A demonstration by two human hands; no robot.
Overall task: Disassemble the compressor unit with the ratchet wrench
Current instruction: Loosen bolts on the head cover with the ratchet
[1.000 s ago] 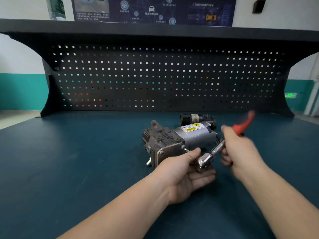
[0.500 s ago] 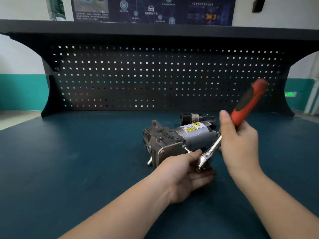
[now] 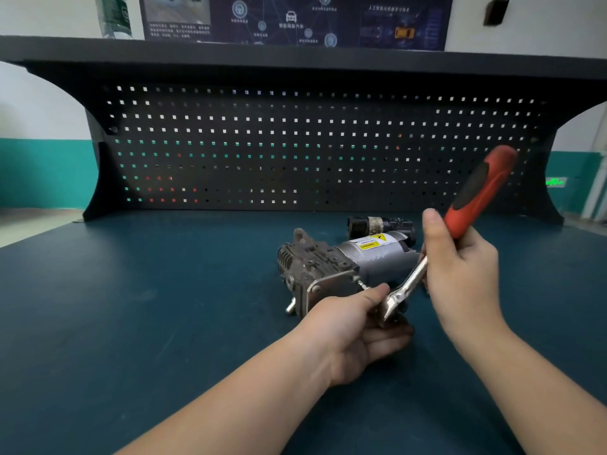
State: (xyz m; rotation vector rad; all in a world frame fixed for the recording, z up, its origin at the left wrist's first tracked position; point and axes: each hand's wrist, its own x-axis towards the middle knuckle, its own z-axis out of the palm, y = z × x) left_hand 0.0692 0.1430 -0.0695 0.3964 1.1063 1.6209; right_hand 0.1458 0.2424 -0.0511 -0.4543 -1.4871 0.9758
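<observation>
Red handle: the ratchet wrench point(image 3: 460, 231) now slants up toward the upper right of the frame; a second ago it lay lower and blurred in swing.
Right hand point(image 3: 463, 274): fingers wrapped tight round the handle.
Left hand point(image 3: 358, 326): thumb and fingers pinching the wrench head, near frame centre.
Compressor point(image 3: 345, 267): lying on the blue bench point(image 3: 131, 323), centre, unmoved.
Bolt point(image 3: 359, 283): sticks out from the plate, just beside the left thumb.
Meaning: probably a return stroke; bolt part-loosened, more turns needed.
</observation>
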